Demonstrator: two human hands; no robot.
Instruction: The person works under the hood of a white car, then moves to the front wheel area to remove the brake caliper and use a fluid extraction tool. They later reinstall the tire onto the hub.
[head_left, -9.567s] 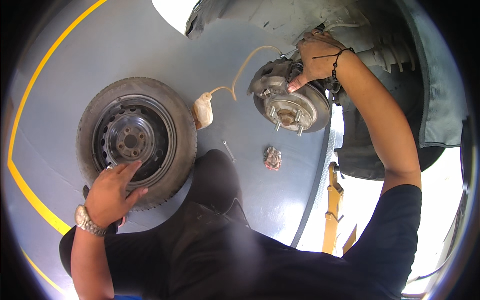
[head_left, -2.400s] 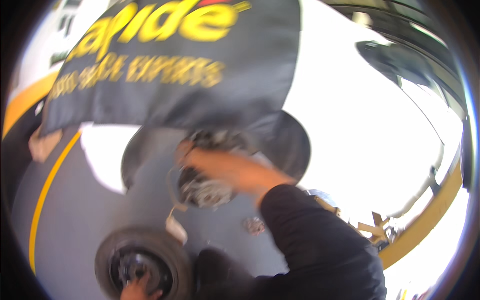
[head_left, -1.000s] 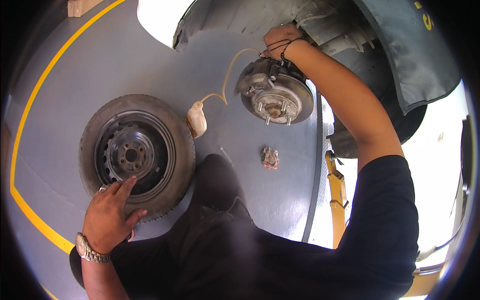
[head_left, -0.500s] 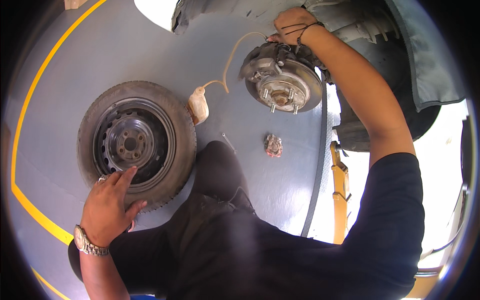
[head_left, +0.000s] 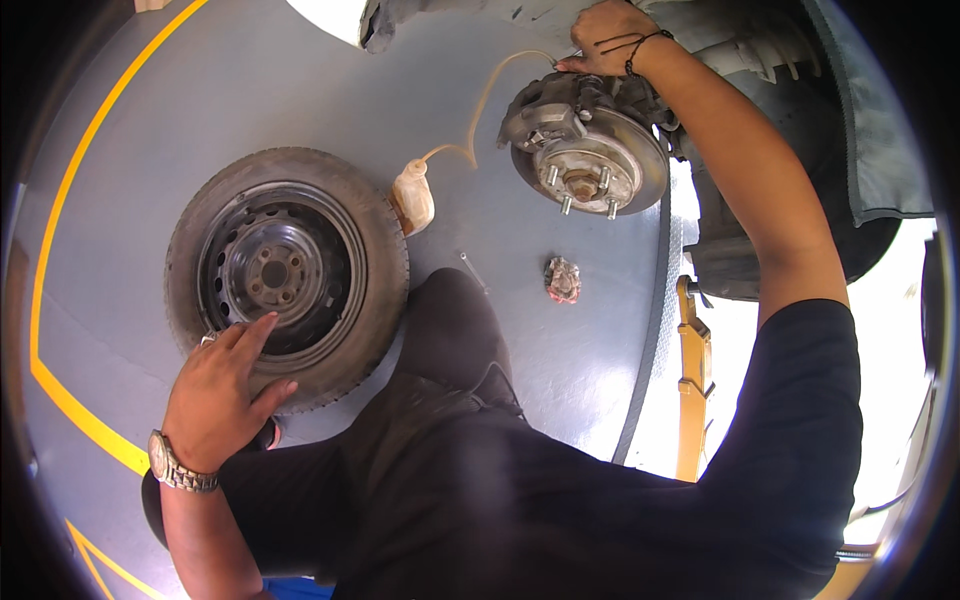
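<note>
My right hand [head_left: 610,38] reaches behind the brake caliper [head_left: 545,122], fingers curled in. A thin yellowish hose [head_left: 484,95] runs up to its fingertips, which pinch the hose end; what it meets there is hidden. Below the caliper sits the brake disc [head_left: 640,160] with its hub and bare studs. The hose's other end enters a small whitish plastic bottle [head_left: 413,200], which leans against the tyre of a wheel [head_left: 385,270] lying flat on the floor. My left hand [head_left: 215,405] is open and holds nothing, its fingers spread over the wheel's near edge.
A wrench [head_left: 472,270] and a crumpled rag or wrapper [head_left: 563,281] lie on the grey floor [head_left: 520,350]. A yellow jack or stand [head_left: 692,380] is at the right. A grey cover [head_left: 890,130] hangs over the car at the upper right. Yellow lines [head_left: 62,215] mark the floor.
The whole view has shifted a little, so the floor things appear slightly right and higher. Both hands keep nearly the same places and poses.
</note>
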